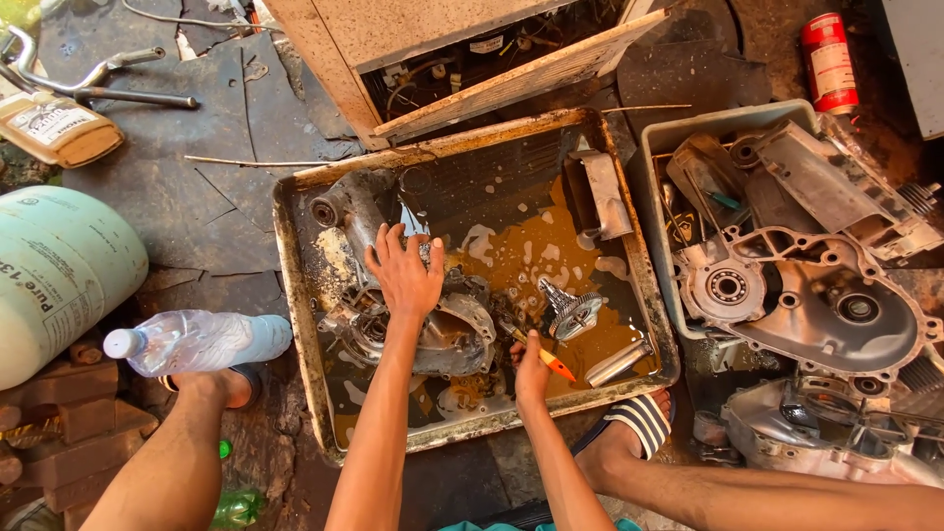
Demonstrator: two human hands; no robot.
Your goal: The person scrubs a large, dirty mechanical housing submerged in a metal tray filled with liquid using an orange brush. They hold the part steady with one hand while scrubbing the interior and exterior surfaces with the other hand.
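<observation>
Seen from a single camera worn on the person's head, looking almost straight down and close over a metal tray [295,295] of brown liquid at frame centre. Both forearms enter from 6 o'clock. A pale cylinder [59,275] sits at 9 o'clock, a tub [657,147] of engine parts at 3 o'clock, a wooden cabinet [442,39] at 12 o'clock.

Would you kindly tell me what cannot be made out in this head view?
- Tray floor: hidden by murky brown liquid.
- Engine casing top: covered by the left hand.
- Brush handle: hidden inside the right hand; bristles too small to see.
- Engine cases in the grey tub: cut off at the right edge.
</observation>
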